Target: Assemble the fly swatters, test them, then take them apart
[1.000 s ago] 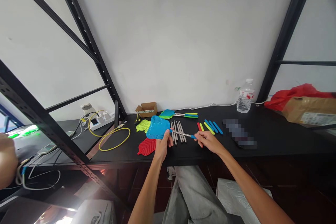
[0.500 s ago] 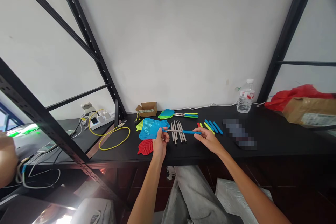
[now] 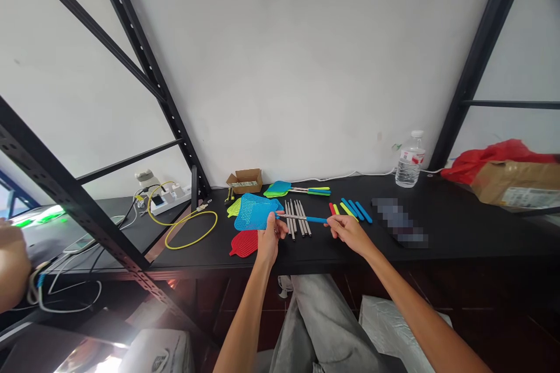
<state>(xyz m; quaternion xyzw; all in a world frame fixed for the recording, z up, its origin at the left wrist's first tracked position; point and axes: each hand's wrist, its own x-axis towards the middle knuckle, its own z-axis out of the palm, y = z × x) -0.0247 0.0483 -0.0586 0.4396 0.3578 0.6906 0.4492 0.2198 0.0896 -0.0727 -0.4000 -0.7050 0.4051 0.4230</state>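
Note:
Between my hands is a blue fly swatter (image 3: 254, 212) with a metal rod and a blue handle. My left hand (image 3: 268, 236) pinches it at the neck, where the rod meets the perforated head. My right hand (image 3: 347, 232) is closed around the far end of the blue handle. Beneath the swatter lie several metal rods (image 3: 291, 227) side by side on the black table. Blue handles (image 3: 360, 211), with yellow and red ones, lie beyond my right hand. A red swatter head (image 3: 245, 243) and a yellow-green one (image 3: 234, 208) lie left of my left hand.
Finished-looking swatters (image 3: 301, 189) lie in a pile near the wall beside a small cardboard box (image 3: 245, 180). A water bottle (image 3: 410, 160) stands back right, near a larger carton (image 3: 518, 185). A yellow cable (image 3: 214, 227) and power strip (image 3: 170, 199) are left. Another person's arm (image 3: 11, 265) shows far left.
My right hand has shifted slightly left and its fingers now close more fully on the handle end. The swatter head has tilted and moved slightly right in my left hand.

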